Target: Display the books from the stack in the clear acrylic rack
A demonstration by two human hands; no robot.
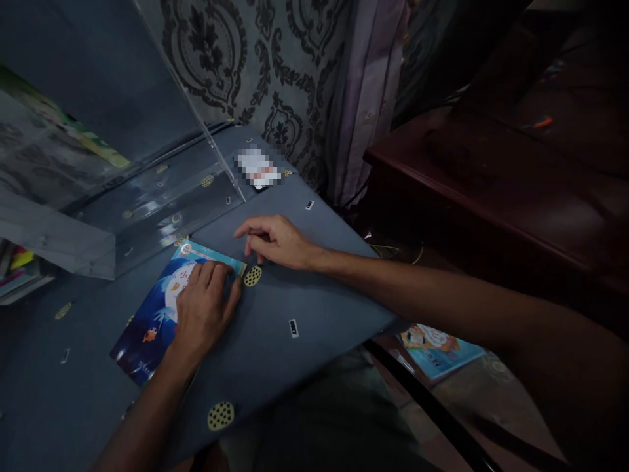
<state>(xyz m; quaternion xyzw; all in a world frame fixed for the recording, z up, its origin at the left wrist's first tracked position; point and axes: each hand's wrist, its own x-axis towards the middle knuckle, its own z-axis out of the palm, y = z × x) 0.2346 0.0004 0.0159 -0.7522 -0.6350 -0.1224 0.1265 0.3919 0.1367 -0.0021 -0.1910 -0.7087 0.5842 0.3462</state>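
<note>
A thin, glossy paper book with a blue illustrated cover point(142, 334) is being supported flat by the bench covered in blue-grey patterned cloth point(339, 314), and it is lying just beside the clear plastic stand point(93, 252). Its right part is being covered by the left hand point(204, 305), which is resting palm down, with its fingers close together and slightly bent and its thumb set apart near the right edge; no closed grip is being shown. By the right hand point(280, 242), nothing is being held: it is being held up near the upper right corner of the book, half open, with loosely curled fingers, but whether the cloth is being touched cannot be told. From its thin look, the book is being judged as light and rather flexible, with a smooth cover that may be slipping a little under dry fingers and corners that may be creasing easily. A good hold is being offered by the uncovered left edge, with the thumb above and the fingers below. Beyond the right hand, a flat pixelated white-and-red object point(258, 167) is being supported by the same cloth.
</note>
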